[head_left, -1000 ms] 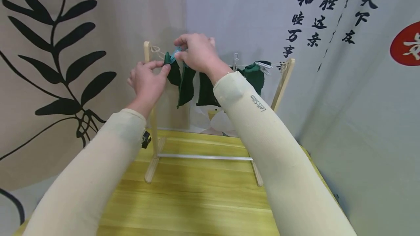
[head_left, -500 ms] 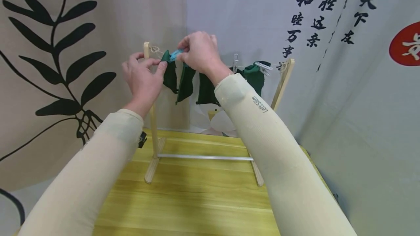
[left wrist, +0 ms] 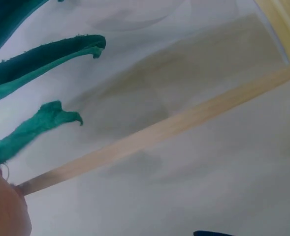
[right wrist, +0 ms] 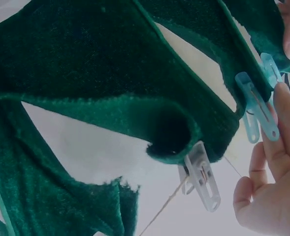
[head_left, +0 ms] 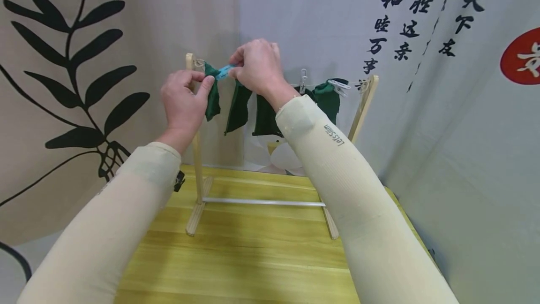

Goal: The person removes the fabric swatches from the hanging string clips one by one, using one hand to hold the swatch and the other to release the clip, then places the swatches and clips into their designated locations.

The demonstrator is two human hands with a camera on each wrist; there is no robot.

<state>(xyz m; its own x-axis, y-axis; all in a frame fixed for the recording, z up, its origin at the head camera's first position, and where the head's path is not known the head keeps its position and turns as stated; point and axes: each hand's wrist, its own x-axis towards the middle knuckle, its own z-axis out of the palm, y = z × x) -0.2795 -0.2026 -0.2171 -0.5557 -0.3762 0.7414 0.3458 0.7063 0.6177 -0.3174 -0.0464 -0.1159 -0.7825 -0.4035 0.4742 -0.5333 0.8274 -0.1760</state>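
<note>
My left hand [head_left: 184,100] pinches the top edge of a small green velvety cloth [head_left: 213,100] near the rack's left post. Beside it, my right hand [head_left: 259,64] holds a light blue clothespin [head_left: 225,71] between thumb and fingers, its jaws at the cloth's upper corner. The right wrist view shows this clothespin [right wrist: 271,71] by the right thumb, with a second blue clothespin [right wrist: 253,105] on the neighbouring green cloth [right wrist: 184,64]. In the left wrist view, the pinched cloth [left wrist: 34,128] hangs beside the wooden post [left wrist: 159,132], and only part of the left hand [left wrist: 4,206] shows.
Several green cloths hang from a thin line, with clear clothespins [head_left: 303,79] toward the right. The wooden rack [head_left: 198,163] stands on a yellow wood-grain table [head_left: 244,257], with a white bar [head_left: 263,202] low between its feet. A printed curtain [head_left: 287,13] hangs close behind.
The left hand has shifted slightly left, drawing the green cloth's top toward the post. The blue clothespin stays at the cloth, and the right hand has risen a little.
</note>
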